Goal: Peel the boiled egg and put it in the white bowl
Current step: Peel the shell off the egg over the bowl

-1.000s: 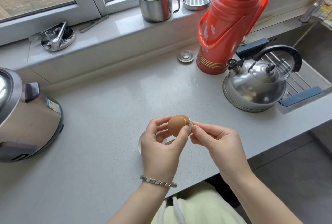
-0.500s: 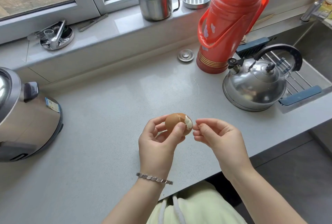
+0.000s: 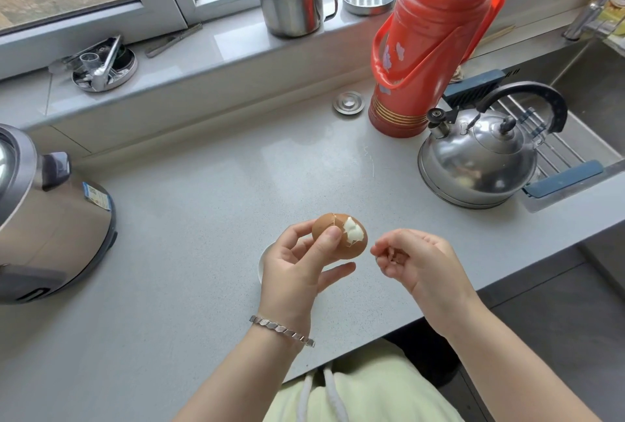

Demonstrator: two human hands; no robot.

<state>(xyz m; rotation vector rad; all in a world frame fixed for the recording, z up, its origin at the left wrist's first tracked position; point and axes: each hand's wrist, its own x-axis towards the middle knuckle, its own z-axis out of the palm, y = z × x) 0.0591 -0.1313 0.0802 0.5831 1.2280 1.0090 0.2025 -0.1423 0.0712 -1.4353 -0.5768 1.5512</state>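
Note:
My left hand (image 3: pixel 294 273) holds a brown boiled egg (image 3: pixel 355 248) up over the grey counter, with the thumb across its cracked shell. A small patch of bare white shows on the egg's upper right side. My right hand (image 3: pixel 417 261) hovers just to the right of the egg, not touching it. Its fingertips are pinched together on what looks like a small piece of eggshell. The white bowl (image 3: pixel 261 263) stands on the counter under my left hand, and only a sliver of its left rim shows.
A rice cooker (image 3: pixel 50 218) stands at the left edge. A steel kettle (image 3: pixel 473 164) and a red thermos (image 3: pixel 436 43) stand at the back right, beside the sink rack (image 3: pixel 561 151). A steel mug (image 3: pixel 294 5) sits on the window sill, and a small metal cap (image 3: pixel 348 103) lies near the thermos.
My right hand has pulled away to the right from the egg, and a white peeled patch now shows on it. My left hand has turned the egg slightly.

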